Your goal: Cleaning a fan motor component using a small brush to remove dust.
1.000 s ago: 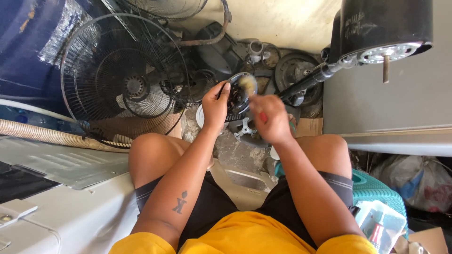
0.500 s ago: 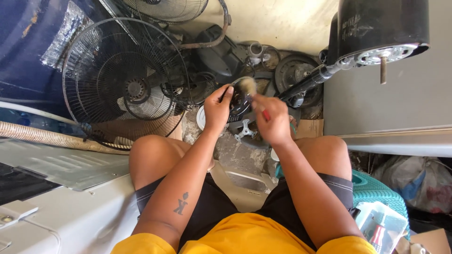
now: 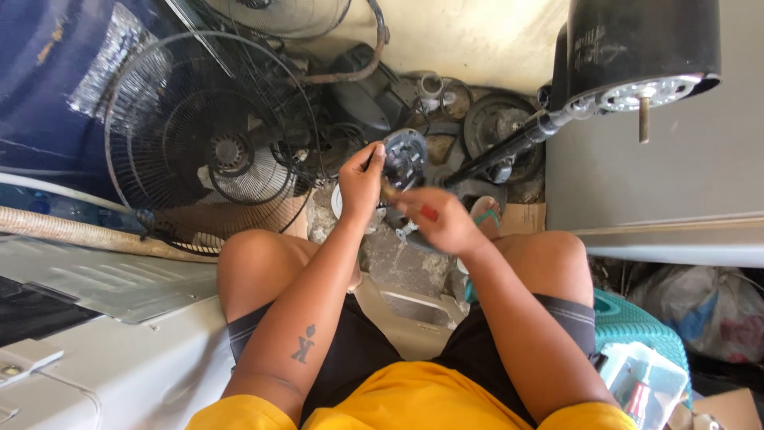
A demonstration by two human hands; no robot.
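My left hand (image 3: 362, 179) holds up a round grey metal motor housing (image 3: 406, 157) by its left edge, above my knees. My right hand (image 3: 442, 219) is closed around a small brush with a red handle (image 3: 428, 213), just below the housing; the bristle end is hidden between the hand and the part. Both forearms reach forward from my lap, and I sit with bare knees apart over a dusty floor.
A black wire fan guard (image 3: 208, 139) leans at the left, with more fan parts and a round base (image 3: 497, 123) behind. A black motor drum (image 3: 641, 52) on a pole hangs at upper right. A grey cabinet (image 3: 676, 191) stands right, a teal basket (image 3: 637, 322) beside my thigh.
My right hand has dropped from above the housing to below it, taking the brush along. The housing has tilted so its round face shows more.
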